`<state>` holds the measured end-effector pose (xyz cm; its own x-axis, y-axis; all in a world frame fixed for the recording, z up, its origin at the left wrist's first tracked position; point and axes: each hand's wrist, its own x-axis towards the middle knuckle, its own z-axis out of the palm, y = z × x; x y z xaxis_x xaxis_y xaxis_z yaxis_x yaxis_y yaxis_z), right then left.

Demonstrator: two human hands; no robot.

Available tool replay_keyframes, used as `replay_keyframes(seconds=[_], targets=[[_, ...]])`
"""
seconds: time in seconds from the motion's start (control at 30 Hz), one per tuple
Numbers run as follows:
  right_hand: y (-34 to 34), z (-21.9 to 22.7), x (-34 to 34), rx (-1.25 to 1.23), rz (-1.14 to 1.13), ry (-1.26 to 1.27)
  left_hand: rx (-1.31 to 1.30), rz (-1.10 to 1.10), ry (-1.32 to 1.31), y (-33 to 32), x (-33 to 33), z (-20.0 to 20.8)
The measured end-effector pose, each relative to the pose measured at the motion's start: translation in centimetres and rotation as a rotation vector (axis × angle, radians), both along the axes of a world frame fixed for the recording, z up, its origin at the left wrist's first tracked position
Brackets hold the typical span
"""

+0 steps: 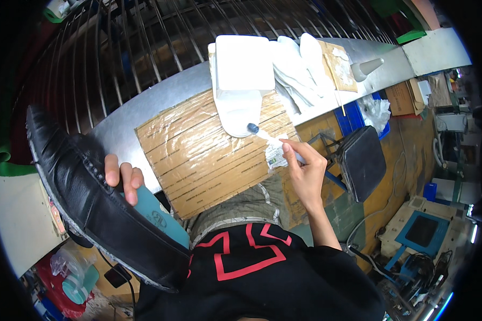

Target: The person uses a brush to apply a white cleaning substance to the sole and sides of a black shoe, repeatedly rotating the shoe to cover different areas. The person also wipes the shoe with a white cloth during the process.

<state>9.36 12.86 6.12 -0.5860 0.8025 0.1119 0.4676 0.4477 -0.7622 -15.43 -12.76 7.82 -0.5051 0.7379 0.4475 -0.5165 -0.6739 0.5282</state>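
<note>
Pinching a slim white-handled brush with dark blue bristles between the thumb and forefinger of the right hand, toward the rear of the handle. Holding it slantwise over a tan cardboard sheet under shiny clear film, bristles aimed at the upper left, handle running back to the lower right, long axis on a diagonal. Placing the bristles right by the rounded near edge of a white plastic container with a block-shaped top; cannot tell from this angle whether touching that edge or just above it.

Angling the right forearm up from the lower right, wrist nearly straight, back of the hand turned outward, fingers closed narrowly on the handle.

Gripping a long, curved, black leather boot-like piece with a teal inner panel in the left hand, well apart from the brush. Pointing its narrow tip to the upper left and its other end to the lower right, against a black shirt with red outlined print, long axis steeply diagonal. Curling the left fingers over the edge by the teal panel; cannot tell the thumb's place behind the leather.

Having on the grey metal worktop, right of the container, elongated white pieces with rounded ends, a brown square board with pale smears and a tapered grey cone.
</note>
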Motion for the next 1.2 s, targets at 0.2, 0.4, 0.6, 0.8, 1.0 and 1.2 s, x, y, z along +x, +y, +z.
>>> replay_keyframes(seconds=[0.2,0.4,0.6,0.8,1.0,1.2], targets=[[0.7,0.7,0.0,-0.013,0.012,0.123,-0.197,-0.210,0.117,-0.5,-1.9,-0.6],[1.4,1.7,0.7,0.167,0.058,0.132,-0.152,-0.151,-0.256,1.2,1.7,-4.3],[1.8,0.1,1.6,0.096,0.050,-0.048,-0.093,-0.077,-0.385,0.8,3.2,-6.2],[2.0,4.6,1.4,-0.272,0.094,0.069,-0.168,0.110,-0.403,1.1,4.1,-4.5],[0.8,10.8,-3.6,-0.111,0.395,0.347,-0.562,0.526,-0.482,2.9,7.5,-2.6],[-0.4,12.4,-10.1,0.758,0.622,0.191,-0.528,0.437,-0.341,3.1,8.6,-1.1]])
